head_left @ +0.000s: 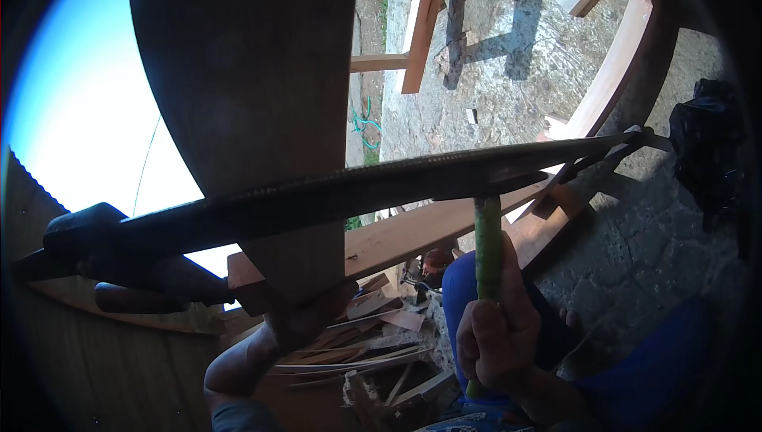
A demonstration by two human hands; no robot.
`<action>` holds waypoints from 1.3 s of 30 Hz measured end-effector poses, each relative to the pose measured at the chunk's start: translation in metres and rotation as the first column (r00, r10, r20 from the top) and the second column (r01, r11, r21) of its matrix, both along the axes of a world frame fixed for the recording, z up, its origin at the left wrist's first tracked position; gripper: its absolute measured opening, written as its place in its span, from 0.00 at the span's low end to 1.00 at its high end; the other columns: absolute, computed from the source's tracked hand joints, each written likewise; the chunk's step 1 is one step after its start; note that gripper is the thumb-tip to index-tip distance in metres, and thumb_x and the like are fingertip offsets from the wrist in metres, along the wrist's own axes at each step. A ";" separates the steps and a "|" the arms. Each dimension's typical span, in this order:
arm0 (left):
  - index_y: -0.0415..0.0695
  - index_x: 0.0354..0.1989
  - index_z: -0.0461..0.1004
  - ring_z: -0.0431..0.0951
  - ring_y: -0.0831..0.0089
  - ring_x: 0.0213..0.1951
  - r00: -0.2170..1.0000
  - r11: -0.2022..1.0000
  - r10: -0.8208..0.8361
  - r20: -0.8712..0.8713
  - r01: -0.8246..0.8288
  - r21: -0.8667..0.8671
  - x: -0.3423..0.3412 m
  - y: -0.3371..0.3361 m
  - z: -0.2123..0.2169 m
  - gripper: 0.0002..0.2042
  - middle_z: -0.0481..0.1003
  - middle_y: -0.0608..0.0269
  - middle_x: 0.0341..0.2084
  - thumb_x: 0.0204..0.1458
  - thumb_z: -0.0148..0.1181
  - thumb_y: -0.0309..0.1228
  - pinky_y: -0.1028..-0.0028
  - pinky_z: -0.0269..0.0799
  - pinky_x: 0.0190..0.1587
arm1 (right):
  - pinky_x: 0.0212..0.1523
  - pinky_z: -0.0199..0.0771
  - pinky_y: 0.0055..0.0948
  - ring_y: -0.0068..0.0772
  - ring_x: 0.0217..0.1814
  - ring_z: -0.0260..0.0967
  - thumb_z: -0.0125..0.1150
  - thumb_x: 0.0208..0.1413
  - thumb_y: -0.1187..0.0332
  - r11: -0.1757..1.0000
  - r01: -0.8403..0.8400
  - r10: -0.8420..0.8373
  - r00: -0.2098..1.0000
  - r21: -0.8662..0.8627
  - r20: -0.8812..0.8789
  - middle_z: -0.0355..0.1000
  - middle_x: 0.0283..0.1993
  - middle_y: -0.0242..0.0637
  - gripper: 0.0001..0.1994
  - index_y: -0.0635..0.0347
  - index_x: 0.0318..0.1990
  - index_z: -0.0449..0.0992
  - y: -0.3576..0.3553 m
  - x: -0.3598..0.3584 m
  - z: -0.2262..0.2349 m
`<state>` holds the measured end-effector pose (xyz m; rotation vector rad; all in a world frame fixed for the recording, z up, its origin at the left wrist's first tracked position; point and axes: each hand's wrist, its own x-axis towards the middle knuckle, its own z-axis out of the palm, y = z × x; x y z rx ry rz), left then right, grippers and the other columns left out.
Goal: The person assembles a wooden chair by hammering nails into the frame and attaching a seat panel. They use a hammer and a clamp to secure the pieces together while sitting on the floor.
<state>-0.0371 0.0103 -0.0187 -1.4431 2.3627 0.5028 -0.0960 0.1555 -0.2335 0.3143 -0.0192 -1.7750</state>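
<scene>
Nearest the camera, a dark bar (381, 176) is slanting across the view, crossing in front of a broad board (254, 75). Below it, the right hand (498, 343) is clamping its fingers around a green handle (487, 245), whose top is meeting the bar's underside. At the board's lower end, the left hand (309, 317) is resting in shadow; whether its fingers are closing, I cannot tell. Apparently the person is steadying the board while working the handle; the next move is probably calling for firm support on the left.
</scene>
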 end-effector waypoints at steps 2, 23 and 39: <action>0.37 0.43 0.77 0.78 0.79 0.29 1.000 1.000 -0.010 0.000 0.010 -0.009 -0.002 0.002 0.001 0.09 0.77 0.64 0.29 0.55 0.67 0.25 0.76 0.74 0.26 | 0.25 0.67 0.19 0.10 0.24 0.64 0.48 0.68 0.73 0.993 0.093 -0.093 0.996 0.071 0.000 0.76 0.31 0.35 0.31 0.64 0.75 0.45 0.004 0.015 0.003; 0.38 0.44 0.79 0.80 0.75 0.33 0.991 0.989 -0.136 -0.009 0.135 -0.064 0.007 -0.004 -0.002 0.11 0.79 0.62 0.34 0.53 0.69 0.26 0.72 0.78 0.32 | 0.22 0.65 0.18 0.11 0.23 0.65 0.47 0.67 0.74 0.995 0.098 -0.096 0.954 -0.006 -0.285 0.75 0.35 0.39 0.32 0.66 0.75 0.41 0.006 0.042 0.025; 0.36 0.45 0.77 0.81 0.75 0.35 0.986 0.987 -0.149 0.076 0.153 -0.055 0.004 -0.004 0.001 0.13 0.79 0.61 0.36 0.53 0.69 0.26 0.73 0.79 0.33 | 0.23 0.73 0.30 0.30 0.27 0.77 0.52 0.64 0.75 0.975 0.197 -0.115 0.846 0.105 -0.521 0.76 0.46 0.57 0.32 0.70 0.73 0.47 0.003 0.046 0.028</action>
